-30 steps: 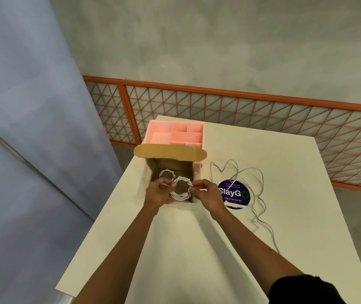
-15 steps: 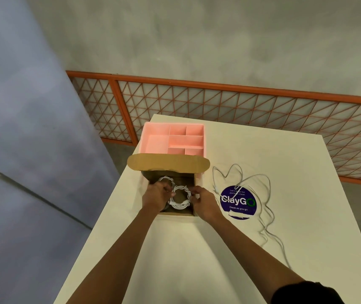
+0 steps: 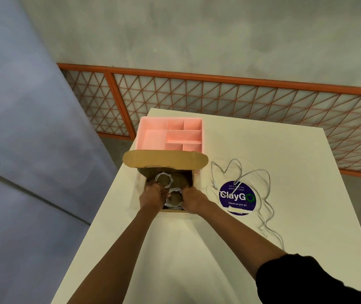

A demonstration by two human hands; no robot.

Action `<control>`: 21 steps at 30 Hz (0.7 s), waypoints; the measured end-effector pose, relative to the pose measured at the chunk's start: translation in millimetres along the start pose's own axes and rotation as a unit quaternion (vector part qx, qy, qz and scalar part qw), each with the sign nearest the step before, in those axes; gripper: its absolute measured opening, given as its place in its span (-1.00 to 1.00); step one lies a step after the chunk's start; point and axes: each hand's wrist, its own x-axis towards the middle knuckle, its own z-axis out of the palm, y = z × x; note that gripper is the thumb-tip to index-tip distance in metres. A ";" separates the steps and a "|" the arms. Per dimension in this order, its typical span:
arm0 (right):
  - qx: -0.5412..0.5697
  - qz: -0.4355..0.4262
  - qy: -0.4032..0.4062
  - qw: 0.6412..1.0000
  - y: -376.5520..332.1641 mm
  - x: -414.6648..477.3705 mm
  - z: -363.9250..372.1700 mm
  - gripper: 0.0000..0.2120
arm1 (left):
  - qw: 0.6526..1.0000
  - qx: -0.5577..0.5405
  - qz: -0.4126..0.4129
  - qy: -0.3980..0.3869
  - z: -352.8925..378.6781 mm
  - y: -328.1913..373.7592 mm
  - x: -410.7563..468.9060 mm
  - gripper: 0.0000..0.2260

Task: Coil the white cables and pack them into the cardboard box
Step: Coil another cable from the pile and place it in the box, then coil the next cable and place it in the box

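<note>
From my remote seat I see both bare hands working in the open brown cardboard box [image 3: 196,182], which sits at the left edge of the white table [image 3: 274,150] with its rounded flap [image 3: 165,159] folded back toward 12 o'clock. The left hand [image 3: 153,195] and the right hand [image 3: 193,199] flank a coiled white cable [image 3: 174,204] at the 6 o'clock end of the box's inside. The left hand grips the coil's 9 o'clock side and the right hand its 3 o'clock side, fingers curled down onto it; I cannot tell whether the coil already touches the box floor. A second white coil [image 3: 164,178] lies inside the box toward 11 o'clock, apart from the hands. Just beyond the flap, at 12 o'clock from the box, stands a pink plastic organiser tray [image 3: 153,137] with several compartments. At 3 o'clock from the box a loose white cable [image 3: 244,179] sprawls on the table in open loops, crossing a round purple sticker [image 3: 237,197] and trailing toward 5 o'clock. A black sleeve [image 3: 295,279] covers the right upper arm. An orange mesh railing [image 3: 219,95] runs behind the table at 12 o'clock.
</note>
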 end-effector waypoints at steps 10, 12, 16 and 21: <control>0.159 -0.106 0.087 0.978 28.3 -33.6 -0.5 -0.76 | 0.987 -0.084 0.046 0.128 10.0 7.8 -37.1 -0.74; 0.193 -0.104 0.083 0.972 46.9 -46.9 -5.8 -0.77 | 0.977 -0.110 0.081 0.166 15.2 19.6 -55.3 -0.77; 0.193 -0.002 0.111 0.975 93.7 -54.2 -13.2 -0.76 | 0.962 -0.181 0.137 0.153 25.6 49.0 -76.2 -0.83; 0.141 0.112 0.115 0.977 125.4 -55.9 -23.7 -0.67 | 0.943 -0.328 0.051 0.026 34.9 94.9 -76.0 -0.85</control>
